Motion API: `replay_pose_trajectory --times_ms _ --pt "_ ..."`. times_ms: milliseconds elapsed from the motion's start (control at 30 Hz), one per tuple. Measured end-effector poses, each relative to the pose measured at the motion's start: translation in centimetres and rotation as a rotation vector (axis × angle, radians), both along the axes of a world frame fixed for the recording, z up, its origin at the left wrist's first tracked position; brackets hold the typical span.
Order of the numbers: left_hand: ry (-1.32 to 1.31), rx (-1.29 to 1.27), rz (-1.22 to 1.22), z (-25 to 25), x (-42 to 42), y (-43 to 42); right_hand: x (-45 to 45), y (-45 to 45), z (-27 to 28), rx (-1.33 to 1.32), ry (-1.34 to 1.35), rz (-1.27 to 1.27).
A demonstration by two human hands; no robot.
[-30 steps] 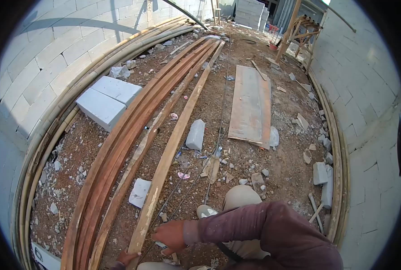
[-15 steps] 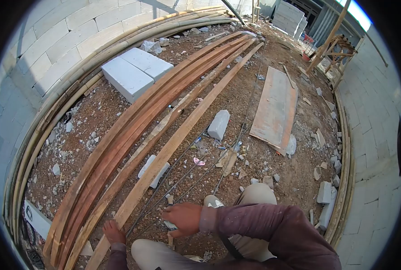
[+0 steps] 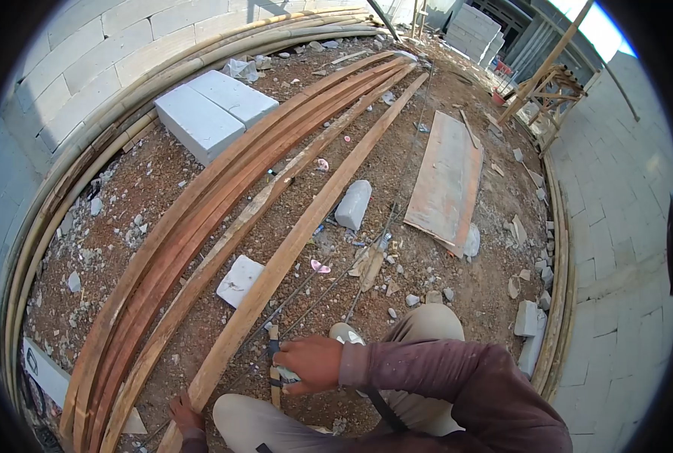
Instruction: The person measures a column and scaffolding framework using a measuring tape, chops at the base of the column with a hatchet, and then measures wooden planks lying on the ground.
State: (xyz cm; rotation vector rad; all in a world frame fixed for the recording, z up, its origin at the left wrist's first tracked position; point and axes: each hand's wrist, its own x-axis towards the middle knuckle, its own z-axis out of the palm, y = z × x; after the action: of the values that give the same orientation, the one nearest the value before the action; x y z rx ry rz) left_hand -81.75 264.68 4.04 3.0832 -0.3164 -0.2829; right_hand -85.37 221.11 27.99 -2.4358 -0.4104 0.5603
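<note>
My left hand [image 3: 185, 414] is at the lower left, its fingers closed on the left edge of a long wooden beam [image 3: 291, 243] near its close end. To the right of that beam, my right hand [image 3: 306, 365] is closed round a tool with a narrow wooden part [image 3: 275, 395] and a dark part [image 3: 273, 349]; the fingers hide much of it. Thin dark rods [image 3: 306, 304] lie on the ground just beyond this hand. A white block piece [image 3: 240, 281] touches the beam's left side in view, and another [image 3: 353, 204] lies to its right.
More long timbers [image 3: 172, 235] lie to the left, beside two large white blocks [image 3: 208, 121]. Bamboo poles [image 3: 136, 100] run along the left wall and others [image 3: 561, 302] along the right. A flat board [image 3: 446, 177] lies on the rubble-strewn ground.
The view has swung and shifted. The near beam has moved relative to the white block piece, which shows more than half a second ago. More of the tool now shows at my right hand.
</note>
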Motion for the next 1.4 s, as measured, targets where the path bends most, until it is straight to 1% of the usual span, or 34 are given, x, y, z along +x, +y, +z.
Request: replay_pose_trajectory --times_ms 100,200,233,333,367,467,533,567,600,633,733,767,867,933,1000,1033,1067,1100,1133,1167,1200,1267,1300,1367,1400 --pt "-0.004 -0.062 -0.069 2.6 -1.2 -1.2 0.3 1.1 -0.5 0.032 0.03 0.028" --pt "0.027 -0.087 0.002 0.3 -3.3 -0.5 0.0 1.3 -0.8 -0.009 0.042 0.044" --pt "-0.089 -0.085 -0.083 -0.4 -4.0 -0.3 -0.3 1.4 -1.1 -0.03 0.035 0.047" --pt "-0.197 -0.015 -0.136 -2.6 -5.8 1.2 -0.5 1.7 -1.7 -0.054 0.043 0.047" --pt "-0.07 -0.081 -0.06 -1.6 -5.9 1.2 -0.5 1.8 -1.8 -0.049 0.054 0.056" --pt "-0.164 -0.102 -0.077 0.7 -4.9 2.2 -0.6 2.0 -1.9 -0.05 0.064 0.055" --pt "-0.094 -0.064 0.014 2.4 -3.1 2.2 -0.5 1.9 -2.1 -0.07 0.05 0.068" --pt "-0.113 -0.063 -0.016 2.7 -2.1 2.6 -0.4 2.2 -2.4 -0.068 0.042 0.088" --pt "-0.122 -0.012 -0.031 1.7 -1.3 3.4 -0.3 2.6 -2.3 -0.06 0.038 0.103" --pt "-0.092 0.013 -0.023 2.2 -0.5 3.4 -0.4 2.8 -1.6 -0.06 0.036 0.107" --pt "-0.052 0.024 -0.019 2.8 -2.0 2.2 0.1 3.7 -1.2 -0.048 0.062 0.122" --pt "-0.043 0.02 -0.038 2.7 -2.2 1.8 0.0 3.8 -1.2 -0.039 0.081 0.112" --pt "0.102 0.004 -0.047 0.6 -5.1 2.2 -0.3 3.4 -1.4 -0.089 0.098 0.113" --pt "0.001 0.0 -0.087 -3.2 -6.7 3.7 -0.4 3.1 -1.9 -0.089 0.103 0.1" --pt "-0.013 0.012 -0.057 -4.8 -6.7 4.7 -0.5 2.9 -2.3 -0.096 0.101 0.087" --pt "-0.022 0.019 -0.034 -5.0 -6.1 4.5 -0.4 3.0 -2.5 -0.1 0.095 0.082" --pt "-0.018 0.027 -0.003 -3.9 -5.0 3.7 -0.4 3.0 -2.8 -0.103 0.088 0.084" --pt "-0.011 0.042 0.034 -1.1 -3.6 2.8 -0.5 3.0 -3.6 -0.079 0.058 0.079" --pt "0.002 0.065 0.076 0.6 -2.8 2.4 -0.6 3.0 -3.6 -0.077 0.054 0.077" --pt "-0.015 0.025 0.082 0.2 -1.7 3.2 -0.6 3.0 -3.5 -0.071 0.049 0.08" --pt "-0.02 0.034 0.082 0.2 -1.0 3.7 -0.3 3.0 -3.4 -0.066 0.034 0.086" --pt "-0.029 0.052 0.073 0.2 0.0 4.1 0.0 2.4 -2.9 -0.071 0.087 0.067" --pt "-0.056 0.073 0.057 -0.3 -0.2 4.3 -0.2 2.1 -2.7 -0.07 0.121 0.05" --pt "-0.106 0.109 0.023 -1.5 -1.6 3.8 -0.7 1.0 -3.2 -0.093 0.1 0.032" --pt "-0.049 0.094 0.02 -1.9 -2.3 3.4 -1.0 0.6 -3.4 -0.102 0.091 0.025"
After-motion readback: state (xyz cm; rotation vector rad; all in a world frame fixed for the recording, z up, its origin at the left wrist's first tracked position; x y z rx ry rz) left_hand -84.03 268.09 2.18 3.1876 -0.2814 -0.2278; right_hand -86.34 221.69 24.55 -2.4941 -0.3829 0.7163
